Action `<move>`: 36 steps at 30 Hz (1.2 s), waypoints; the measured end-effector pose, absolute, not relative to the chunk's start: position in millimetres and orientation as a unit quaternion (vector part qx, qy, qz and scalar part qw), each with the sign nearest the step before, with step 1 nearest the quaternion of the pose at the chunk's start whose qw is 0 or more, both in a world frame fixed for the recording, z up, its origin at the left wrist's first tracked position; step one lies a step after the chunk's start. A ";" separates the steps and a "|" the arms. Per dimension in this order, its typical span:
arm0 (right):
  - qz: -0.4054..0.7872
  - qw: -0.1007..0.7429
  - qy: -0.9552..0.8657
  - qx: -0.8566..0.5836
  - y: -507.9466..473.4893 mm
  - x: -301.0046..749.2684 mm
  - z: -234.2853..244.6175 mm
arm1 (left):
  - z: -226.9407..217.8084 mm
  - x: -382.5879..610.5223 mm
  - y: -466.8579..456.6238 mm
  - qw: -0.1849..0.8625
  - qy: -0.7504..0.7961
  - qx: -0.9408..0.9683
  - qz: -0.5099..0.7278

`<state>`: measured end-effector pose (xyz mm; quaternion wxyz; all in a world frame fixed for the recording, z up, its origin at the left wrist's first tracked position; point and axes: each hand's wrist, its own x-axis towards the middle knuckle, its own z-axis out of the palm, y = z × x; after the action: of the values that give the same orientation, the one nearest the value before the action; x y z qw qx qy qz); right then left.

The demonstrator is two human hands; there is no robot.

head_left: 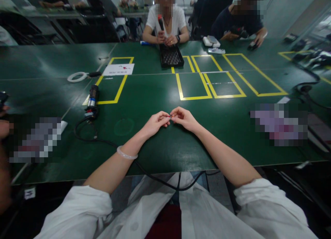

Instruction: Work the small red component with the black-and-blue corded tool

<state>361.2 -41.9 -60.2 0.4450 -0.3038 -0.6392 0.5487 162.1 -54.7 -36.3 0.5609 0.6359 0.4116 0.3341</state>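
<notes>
My left hand (157, 122) and my right hand (185, 119) meet fingertip to fingertip just above the green table (152, 149). Both are closed in a pinch. Between them shows a tiny dark and red piece (170, 117), too small to name. It seems to be held from both sides. A pale bracelet (126, 153) circles my left wrist. To the left of my left hand lies a black cylindrical tool (92, 98) with a silver and blue band, its black cable (108, 141) running under my left forearm.
Yellow tape rectangles (195, 98) mark the table. A printed sheet (118, 69) and a coiled white tube (77, 77) lie at left. Across the table, a person works over a black tray (172, 56); another sits to their right. Blurred-out items flank me.
</notes>
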 end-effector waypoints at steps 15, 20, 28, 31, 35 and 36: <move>0.543 0.429 -0.643 -0.327 -42.7 362.0 -55.4 | -33.8 163.1 -57.7 0.504 0.410 0.666 0.368; 0.526 0.431 -0.656 -0.328 -43.6 361.9 -56.2 | -34.0 162.9 -57.2 0.507 0.414 0.661 0.367; 0.524 0.418 -0.664 -0.332 -45.1 361.2 -55.0 | -38.3 162.3 -54.7 0.507 0.407 0.659 0.379; 0.521 0.414 -0.666 -0.338 -45.2 361.1 -55.4 | -38.0 162.3 -55.2 0.503 0.408 0.660 0.380; 0.510 0.409 -0.671 -0.349 -45.2 361.9 -55.8 | -37.6 162.1 -55.6 0.505 0.409 0.659 0.378; 0.507 0.408 -0.673 -0.351 -45.2 362.1 -55.8 | -37.7 162.0 -55.5 0.506 0.410 0.660 0.376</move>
<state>362.1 -45.2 -55.8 0.4084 -0.3512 -0.6732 0.5066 162.0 -55.5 -37.7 0.5058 0.6596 0.4096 0.3759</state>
